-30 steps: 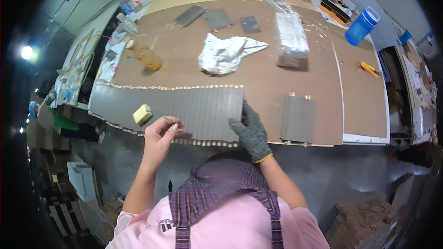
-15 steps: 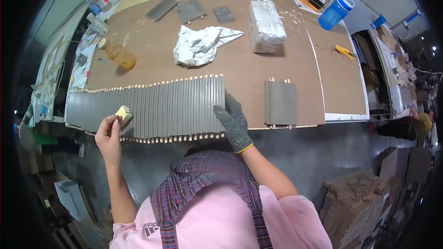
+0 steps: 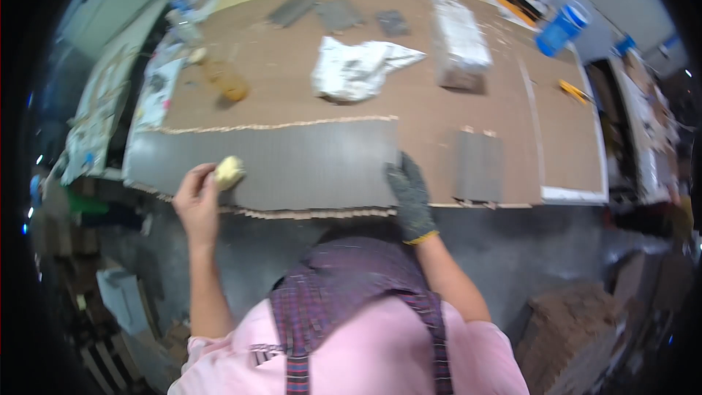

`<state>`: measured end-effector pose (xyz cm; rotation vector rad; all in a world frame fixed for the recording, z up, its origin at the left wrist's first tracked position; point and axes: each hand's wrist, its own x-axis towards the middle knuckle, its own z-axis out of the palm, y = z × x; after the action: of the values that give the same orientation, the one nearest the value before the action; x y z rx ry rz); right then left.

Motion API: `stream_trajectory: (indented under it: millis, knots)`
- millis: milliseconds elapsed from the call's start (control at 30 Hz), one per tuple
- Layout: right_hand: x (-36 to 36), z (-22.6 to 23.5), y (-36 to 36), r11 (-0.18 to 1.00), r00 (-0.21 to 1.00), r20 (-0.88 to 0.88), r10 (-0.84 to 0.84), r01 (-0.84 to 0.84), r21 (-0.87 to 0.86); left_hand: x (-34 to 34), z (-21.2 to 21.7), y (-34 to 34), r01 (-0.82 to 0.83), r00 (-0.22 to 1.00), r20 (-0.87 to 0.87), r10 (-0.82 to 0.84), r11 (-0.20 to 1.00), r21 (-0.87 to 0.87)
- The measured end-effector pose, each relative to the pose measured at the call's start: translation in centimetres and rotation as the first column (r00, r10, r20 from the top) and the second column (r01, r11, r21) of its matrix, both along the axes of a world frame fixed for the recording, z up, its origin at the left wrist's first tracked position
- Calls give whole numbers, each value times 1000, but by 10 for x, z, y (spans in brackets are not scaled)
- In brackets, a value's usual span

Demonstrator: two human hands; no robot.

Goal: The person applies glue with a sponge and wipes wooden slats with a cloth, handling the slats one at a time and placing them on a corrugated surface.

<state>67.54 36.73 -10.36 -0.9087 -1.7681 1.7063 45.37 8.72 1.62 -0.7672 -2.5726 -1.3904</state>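
Head view, single bench scene. Left hand [image 3: 196,201]: bare, fingers closed around a small pale yellow sponge [image 3: 228,171], which rests on the left part of a long grey ribbed panel [image 3: 292,164]. The panel lies flat along the near edge of the brown workbench [image 3: 468,110], with rows of pale pegs along its far and near edges. Right hand [image 3: 409,194]: in a dark grey glove with a yellow cuff, laid flat with fingers together on the panel's right end, pressing on it and gripping nothing. Just right of that hand, apart from the long panel, lies a short grey ribbed piece [image 3: 479,167]. Mid-bench: crumpled white sheet [image 3: 358,67]; beside it to the right, a clear-wrapped oblong bundle [image 3: 461,40], contents too blurred to tell. Far edge: three small flat grey pieces [image 3: 338,13]. Containers: an amber bottle [image 3: 227,82] lying at the left, contents brownish; a blue jar with white lid [image 3: 561,27] at the far right, lid on, contents hidden. A yellow-handled tool [image 3: 575,91] lies near the right edge.
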Motion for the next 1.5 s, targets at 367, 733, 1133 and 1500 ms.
stream_trajectory:
  millis: [367,733,1133,1500]
  knots:
    - [-1,-6,6,993,1000,-23,4,-6,-118,-9,-6,-11,-5,978,-208,-36,981,-194]
    - [59,11,38,977,985,31,-167,161,143,-21,0,-15,-179,840,524,-141,839,513]
    - [182,-52,99,672,608,287,-741,680,295,46,-13,76,-177,276,563,-779,535,826]
    - [206,-46,37,705,706,61,-706,691,161,96,1,168,-114,37,655,-755,648,753]
